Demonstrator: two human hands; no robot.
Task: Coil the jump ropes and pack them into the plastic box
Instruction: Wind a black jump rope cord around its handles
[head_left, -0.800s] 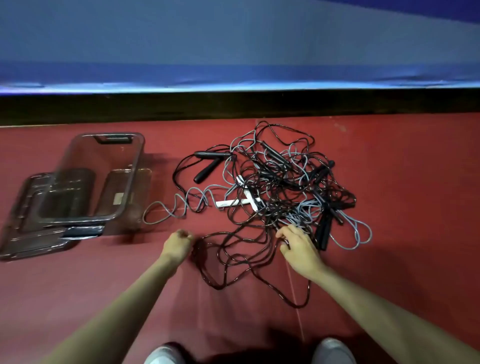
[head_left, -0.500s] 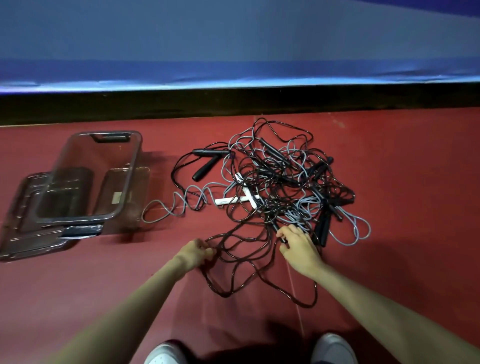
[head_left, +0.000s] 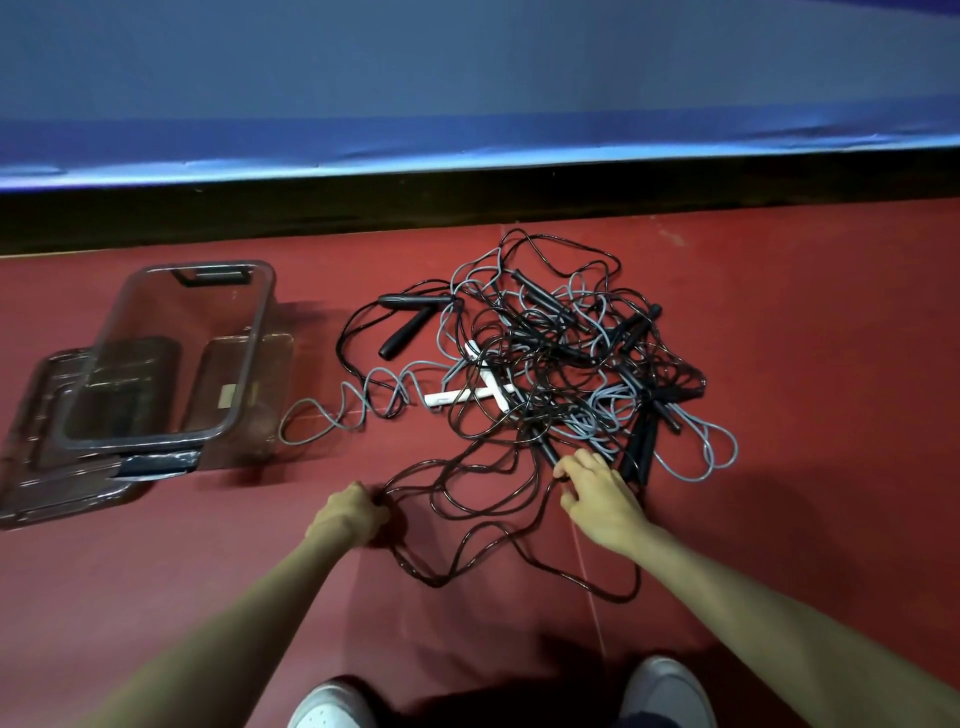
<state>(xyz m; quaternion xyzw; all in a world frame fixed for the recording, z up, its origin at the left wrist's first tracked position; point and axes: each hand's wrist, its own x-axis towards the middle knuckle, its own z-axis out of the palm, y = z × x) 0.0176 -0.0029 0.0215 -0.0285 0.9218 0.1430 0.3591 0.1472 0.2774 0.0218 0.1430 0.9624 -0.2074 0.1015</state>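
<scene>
Two hands down on the red floor (head_left: 779, 322): left hand (head_left: 347, 514) fisted round loops of black rope (head_left: 467, 499), right hand (head_left: 597, 493) with fingers curled at a black handle (head_left: 545, 448) on the pile's near edge, grip itself not clear. Just beyond, tangled jump ropes (head_left: 561, 353), black and grey, with white handles (head_left: 467, 395) crossed inside. Well left, clear plastic box (head_left: 249, 343), upright, resting on its lid (head_left: 31, 467). Near bottom edge, white shoes (head_left: 332, 709).

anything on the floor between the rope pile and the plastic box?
Only rope: a grey rope loop trails from the jump ropes toward the plastic box. The box is open, sitting on its lid.
</scene>
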